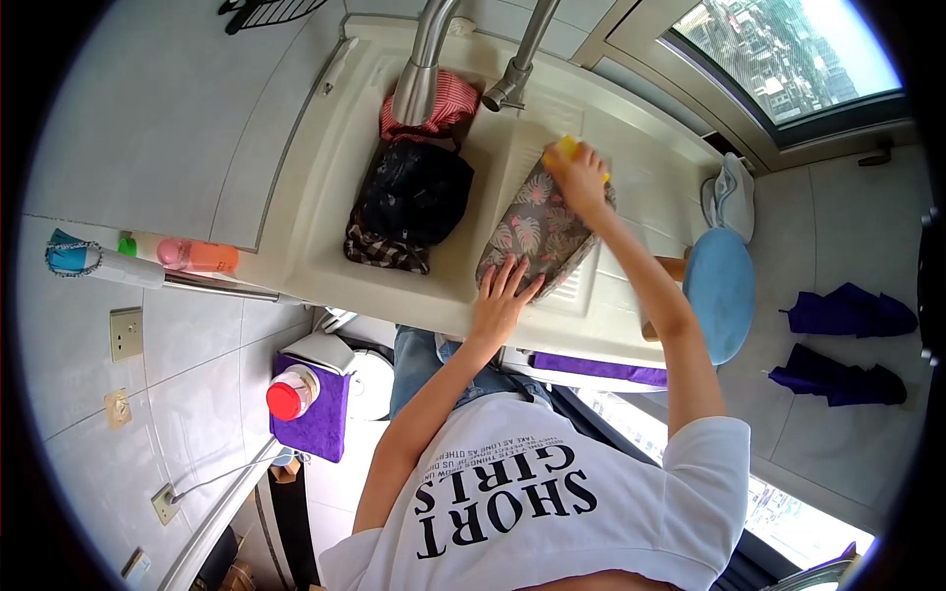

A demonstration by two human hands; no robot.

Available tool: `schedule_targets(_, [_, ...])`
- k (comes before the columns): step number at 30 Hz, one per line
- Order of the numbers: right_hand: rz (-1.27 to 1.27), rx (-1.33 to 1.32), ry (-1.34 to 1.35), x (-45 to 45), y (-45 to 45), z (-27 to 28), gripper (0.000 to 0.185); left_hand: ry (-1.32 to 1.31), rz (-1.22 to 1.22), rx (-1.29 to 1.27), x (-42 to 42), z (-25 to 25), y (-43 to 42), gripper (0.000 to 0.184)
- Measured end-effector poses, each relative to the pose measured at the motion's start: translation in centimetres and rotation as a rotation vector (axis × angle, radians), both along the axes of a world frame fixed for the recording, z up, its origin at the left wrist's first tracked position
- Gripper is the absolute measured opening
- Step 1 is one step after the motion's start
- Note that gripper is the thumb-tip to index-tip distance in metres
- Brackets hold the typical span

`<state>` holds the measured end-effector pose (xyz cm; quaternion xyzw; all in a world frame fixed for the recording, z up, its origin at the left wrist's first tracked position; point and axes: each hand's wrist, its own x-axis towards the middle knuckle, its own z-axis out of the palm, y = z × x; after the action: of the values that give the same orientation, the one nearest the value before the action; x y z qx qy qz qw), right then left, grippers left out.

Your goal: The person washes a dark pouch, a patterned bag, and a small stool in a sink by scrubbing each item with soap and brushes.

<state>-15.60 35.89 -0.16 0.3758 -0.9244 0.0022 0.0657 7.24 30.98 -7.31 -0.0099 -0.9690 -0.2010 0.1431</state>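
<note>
A grey pouch-like fabric item (pixel 527 231) with a pink and pale leaf print lies on the ribbed washboard part of the cream sink (pixel 631 187). My left hand (pixel 503 305) rests with fingers spread on its near end. At the far end, my right hand (pixel 581 182) is closed around a yellow block (pixel 564 148) pressed against the fabric; whether it is a sponge or soap I cannot tell. In the basin to the left sit a dark cloth bundle (pixel 419 187), a black-and-white checked cloth (pixel 384 241) and a red-striped cloth (pixel 448 103).
Two metal faucets (pixel 419 84) hang over the basin's far side. A light-blue oval board (pixel 719 295) and a grey-white cloth (pixel 731 197) are at the right edge. Bottles (pixel 202 256) stand on the left. Purple umbrella-like bundles (pixel 852 310) hang at right, below a window (pixel 788 59).
</note>
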Motion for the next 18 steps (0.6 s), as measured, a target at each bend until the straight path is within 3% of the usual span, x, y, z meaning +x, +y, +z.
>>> schedule_targets(1, [-0.002, 0.101, -0.121, 1.9, 0.0, -0.5, 0.037, 0.026, 0.001, 0.000, 0.0, 0.3, 0.0, 0.053])
schedule_targets(3, [0.050, -0.143, -0.337, 7.3, 1.1, -3.8, 0.034, 0.045, 0.003, 0.012, 0.5, -0.4, 0.6, 0.051])
schedule_targets(5, [0.444, -0.224, -0.092, 11.7, 2.4, -5.1, 0.036, -0.076, -0.090, -0.029, 0.8, -2.5, 1.1, 0.047])
schedule_targets(6, [0.445, -0.225, -0.092, 10.9, 2.5, -5.3, 0.036, -0.076, -0.089, -0.030, 0.8, -2.3, 0.8, 0.047])
schedule_targets(9, [0.335, -0.100, -0.010, 5.4, 3.1, -5.6, 0.035, 0.026, -0.119, -0.030, 1.1, -0.7, -0.1, 0.046])
schedule_targets(11, [-0.077, -0.211, 0.098, 0.4, 1.0, -4.8, 0.034, 0.030, -0.167, 0.318, 0.6, 0.2, -0.6, 0.043])
schedule_targets(12, [-0.069, -0.219, 0.103, -1.5, 0.5, -4.8, 0.034, 0.036, -0.161, 0.311, 0.3, 0.8, -1.2, 0.043])
schedule_targets(14, [-0.209, -0.636, -0.692, -3.8, -0.1, -5.0, 0.032, -0.113, -0.128, 1.040, 0.0, 1.8, -2.1, 0.037])
schedule_targets(15, [-0.260, -0.937, -1.179, -2.7, -0.4, -2.9, 0.036, -0.019, -0.057, 1.167, -0.3, 1.0, -2.7, 0.033])
schedule_targets(16, [-0.255, -0.935, -1.181, -2.2, -0.5, -2.5, 0.036, -0.015, -0.053, 1.167, -0.6, 0.3, -3.8, 0.033])
schedule_targets(18, [-0.220, -1.275, -1.973, -1.0, -0.6, -1.8, 0.041, -0.014, 0.083, 1.525, -1.6, -1.0, -6.1, 0.036])
